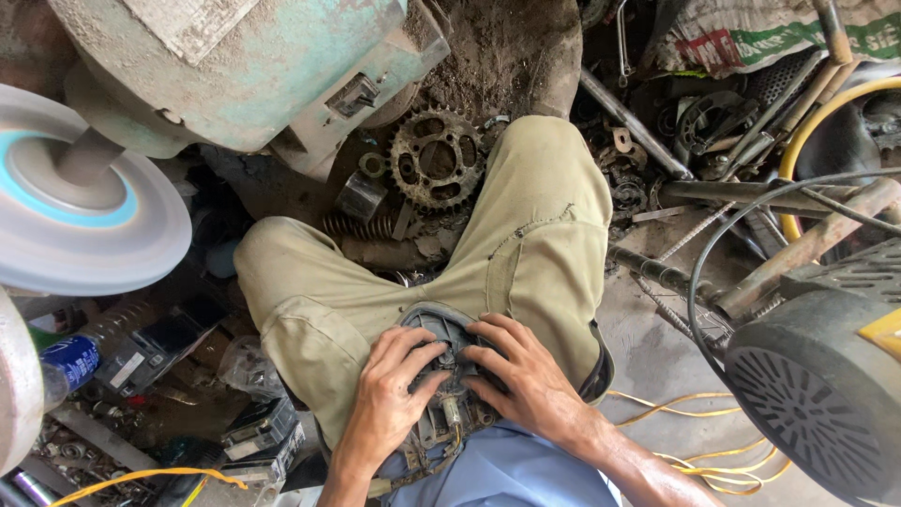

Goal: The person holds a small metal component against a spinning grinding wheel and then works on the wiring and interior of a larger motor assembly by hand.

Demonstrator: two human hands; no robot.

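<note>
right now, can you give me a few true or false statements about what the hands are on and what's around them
1. Both hands rest on a dark, worn part on the lap. True: the left hand and right hand press on the dark part.
2. The right hand is holding the toothed sprocket. False: the rusty sprocket lies on the ground beyond the knees, untouched.
3. A round grey wheel sits at the left on a shaft. True: the wheel looks blurred.
4. The yellow cord lies across the lap. False: the yellow cord lies on the floor at the right.
5. The trousers are blue. False: the trousers are khaki.
</note>
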